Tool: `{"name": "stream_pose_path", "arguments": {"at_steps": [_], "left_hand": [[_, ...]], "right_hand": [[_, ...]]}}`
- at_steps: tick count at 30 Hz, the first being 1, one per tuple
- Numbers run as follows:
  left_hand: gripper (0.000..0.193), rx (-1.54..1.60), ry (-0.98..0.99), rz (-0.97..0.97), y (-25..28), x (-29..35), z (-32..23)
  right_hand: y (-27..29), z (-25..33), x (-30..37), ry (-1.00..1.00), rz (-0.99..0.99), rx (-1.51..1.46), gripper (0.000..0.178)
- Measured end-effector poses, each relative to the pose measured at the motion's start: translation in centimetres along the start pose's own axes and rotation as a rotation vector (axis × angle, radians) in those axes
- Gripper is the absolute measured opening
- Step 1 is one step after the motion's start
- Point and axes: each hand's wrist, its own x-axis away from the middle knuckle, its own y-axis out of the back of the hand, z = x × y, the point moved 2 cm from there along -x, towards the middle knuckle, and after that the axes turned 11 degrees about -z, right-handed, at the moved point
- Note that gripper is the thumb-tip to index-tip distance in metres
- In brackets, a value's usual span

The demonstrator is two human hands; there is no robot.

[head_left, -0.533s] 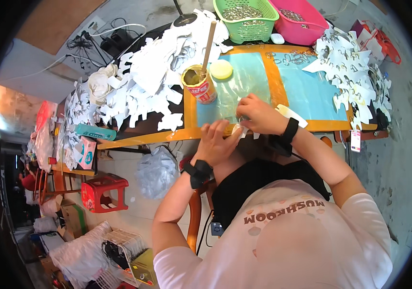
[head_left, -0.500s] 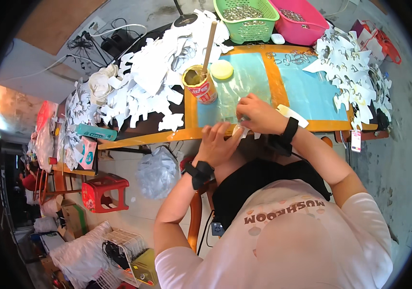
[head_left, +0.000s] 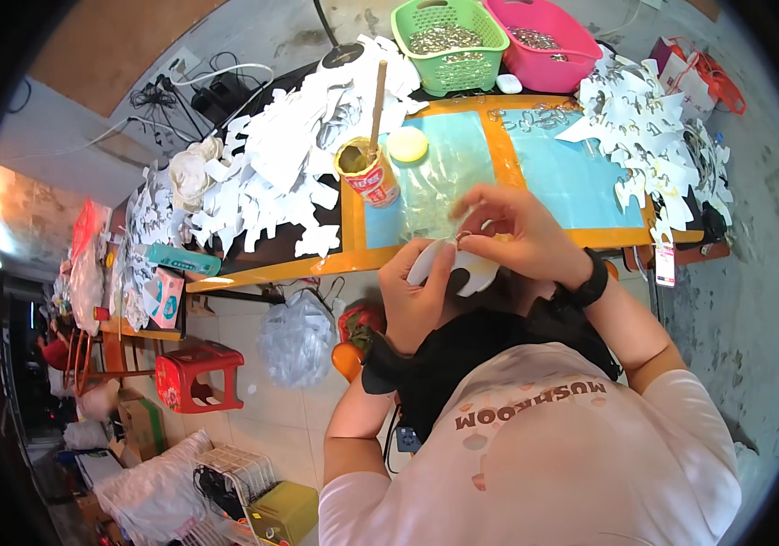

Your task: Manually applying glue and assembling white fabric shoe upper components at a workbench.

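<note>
Left grip [head_left: 415, 287]: pinching white cut-out [head_left: 474, 273], right over the lap by near edge of bench [head_left: 289, 270] | Right grip [head_left: 512, 229]: in tight, fingertips on small metal ring [head_left: 462, 238] against white cut-out | Up on bench: open can [head_left: 378, 185], stick [head_left: 378, 105] standing inside, yellow lid [head_left: 407, 144] beside, 2 baskets [head_left: 460, 76] behind
</note>
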Motion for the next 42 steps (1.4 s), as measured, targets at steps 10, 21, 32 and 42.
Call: {"name": "stream_pose_path", "arguments": {"at_steps": [10,21,32,42], "left_hand": [[0.015,-0.038,-0.058,0.1,-2.7,2.1,-5.2],[0.011,-0.143,-0.238,0.149,-3.8,2.9,-5.0],[0.012,0.069,0.099,0.093,-4.4,2.3,-3.5],[0.019,-0.111,-0.157,0.115,-4.6,2.1,-4.2]], "right_hand": [[3.4,5.5,0.2,0.237,0.351,0.252,0.018],[4.1,5.5,3.2,0.461,0.184,0.404,0.014],[6.6,3.7,0.6,0.125,0.081,0.124,0.025],[5.5,4.5,1.3,0.443,0.301,0.315,0.015]]}}
